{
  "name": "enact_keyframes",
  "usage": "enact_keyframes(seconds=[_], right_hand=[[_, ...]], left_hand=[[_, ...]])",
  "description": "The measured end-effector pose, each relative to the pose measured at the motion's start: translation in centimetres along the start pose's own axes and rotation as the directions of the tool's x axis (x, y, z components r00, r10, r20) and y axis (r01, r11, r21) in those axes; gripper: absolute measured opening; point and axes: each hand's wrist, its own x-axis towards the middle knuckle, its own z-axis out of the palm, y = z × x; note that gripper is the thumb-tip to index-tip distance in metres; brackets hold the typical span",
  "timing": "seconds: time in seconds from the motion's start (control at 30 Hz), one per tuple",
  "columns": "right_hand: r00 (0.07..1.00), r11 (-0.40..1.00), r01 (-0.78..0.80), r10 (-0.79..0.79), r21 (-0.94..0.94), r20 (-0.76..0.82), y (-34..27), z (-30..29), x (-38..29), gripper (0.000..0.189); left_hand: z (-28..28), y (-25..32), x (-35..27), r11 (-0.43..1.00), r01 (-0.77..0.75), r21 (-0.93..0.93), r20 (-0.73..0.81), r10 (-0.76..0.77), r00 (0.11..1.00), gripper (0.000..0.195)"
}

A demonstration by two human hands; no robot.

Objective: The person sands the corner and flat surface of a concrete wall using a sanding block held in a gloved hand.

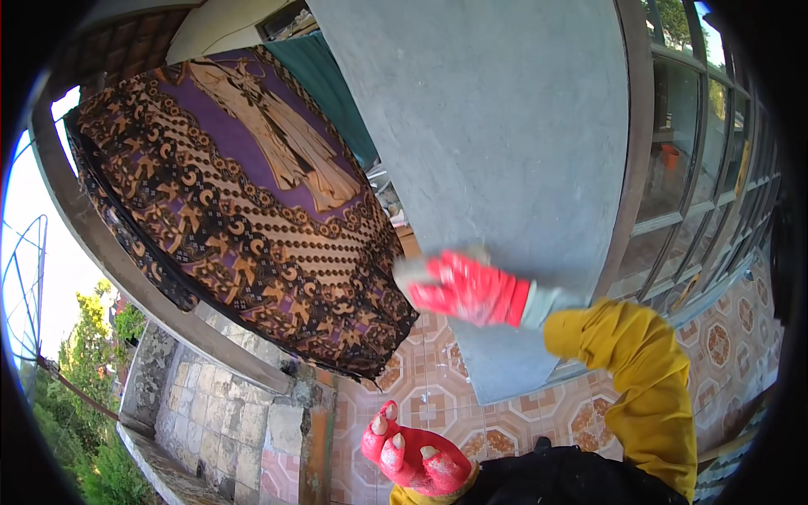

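Observation:
My right hand [467,290], in a red rubber-coated glove with a pale cuff, presses a greyish pad [410,273] to the left edge of a grey plastered wall [505,145]. Motion blurs both hand and pad, so the pad's exact kind cannot be made out. Low in the view, my left hand [416,451] wears a matching red glove. Its fingers are curled and apart, with pale fingertips showing, and I see nothing held in it. Yellow sleeves [650,385] cover my arms.
Left of the wall hangs a patterned batik cloth [271,240], beside a green curtain [328,88]. Framed glass panes [675,139] run along the right. Patterned floor tiles [435,404] lie below. A concrete ledge [145,461] edges the left side, with greenery beyond.

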Motion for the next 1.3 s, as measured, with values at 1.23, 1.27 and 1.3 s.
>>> enact_keyframes(seconds=[1.23, 1.27, 1.3], right_hand=[[0.270, 0.376, -0.925, 0.749, 0.052, -0.605, 5.2, -8.5, -9.9, 0.066], [0.162, 0.294, -0.951, 0.734, 0.094, -0.659, 5.0, -7.8, -9.5, 0.069], [0.051, 0.217, -0.965, 0.708, 0.148, -0.704, 4.8, -6.6, -8.7, 0.071]], left_hand=[[-3.6, 1.4, 0.4, 0.972, 0.073, 0.224, 0.359, -0.152, 0.921, 0.046], [-3.5, 1.1, 0.4, 0.968, 0.067, 0.240, 0.386, -0.158, 0.909, 0.047], [-3.4, 0.8, 0.3, 0.963, 0.057, 0.263, 0.408, -0.164, 0.898, 0.047]])
